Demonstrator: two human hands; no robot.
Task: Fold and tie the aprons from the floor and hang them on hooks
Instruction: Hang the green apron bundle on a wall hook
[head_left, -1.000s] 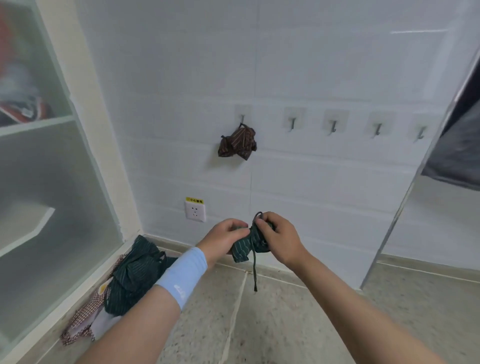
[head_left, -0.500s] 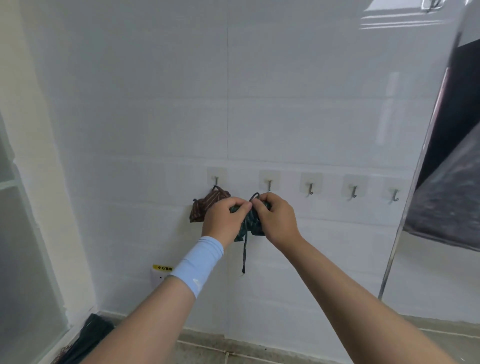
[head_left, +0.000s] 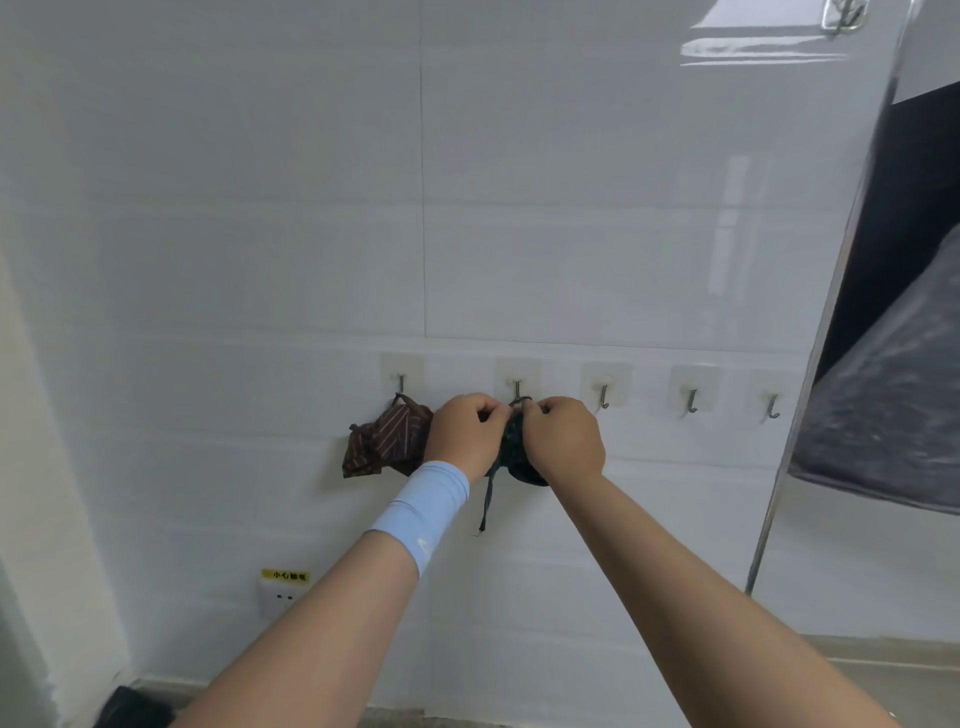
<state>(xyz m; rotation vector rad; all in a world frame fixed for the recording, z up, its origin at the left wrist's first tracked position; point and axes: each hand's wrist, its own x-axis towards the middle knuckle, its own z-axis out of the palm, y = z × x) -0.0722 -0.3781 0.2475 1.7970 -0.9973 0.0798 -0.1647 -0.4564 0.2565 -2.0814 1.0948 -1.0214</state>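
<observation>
The left hand (head_left: 465, 434) and right hand (head_left: 563, 441) both pinch the green apron (head_left: 511, 439), fingers curled on its loop (head_left: 519, 401) right at the second hook (head_left: 517, 387). Whether the loop is over the tip is unclear. Released too soon, the bundle would likely drop. A tug on the dangling tie (head_left: 488, 499) could loosen the knot. The left hand may also nudge the brown apron (head_left: 387, 441) beside it.

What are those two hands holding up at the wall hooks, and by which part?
Both the left hand and right hand pinch the top of a tied dark green striped apron bundle, at its loop by the second metal hook.
</observation>
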